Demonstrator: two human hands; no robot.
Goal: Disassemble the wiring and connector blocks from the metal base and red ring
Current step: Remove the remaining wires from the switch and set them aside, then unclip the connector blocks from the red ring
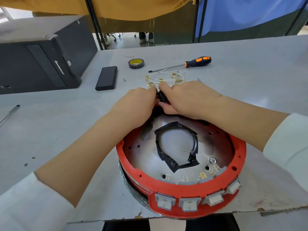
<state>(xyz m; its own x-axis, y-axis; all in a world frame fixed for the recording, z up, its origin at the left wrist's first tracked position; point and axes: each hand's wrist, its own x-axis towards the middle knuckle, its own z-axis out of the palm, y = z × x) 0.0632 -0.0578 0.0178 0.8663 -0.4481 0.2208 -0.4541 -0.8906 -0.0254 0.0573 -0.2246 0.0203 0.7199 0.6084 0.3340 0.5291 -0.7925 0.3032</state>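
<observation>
the red ring (186, 189) on its metal base (176, 142) sits at the table's (50, 130) near edge, grey rocker switches (189, 204) facing me. at its far rim my left hand (138, 104) and right hand (185, 99) both pinch a black connector block (162, 95). beyond lie loose wires with brass terminals (165, 79), a screwdriver (186, 64) and a tape roll (136, 63).

Grey table (250, 67), yellow/blue curtains (133, 7).

A single head-worn wide-angle view looks forward and steeply down from close above the counter (50, 130). The red ring (183, 189) fills the 6 o'clock foreground; far curtains bend along 12 o'clock.
</observation>
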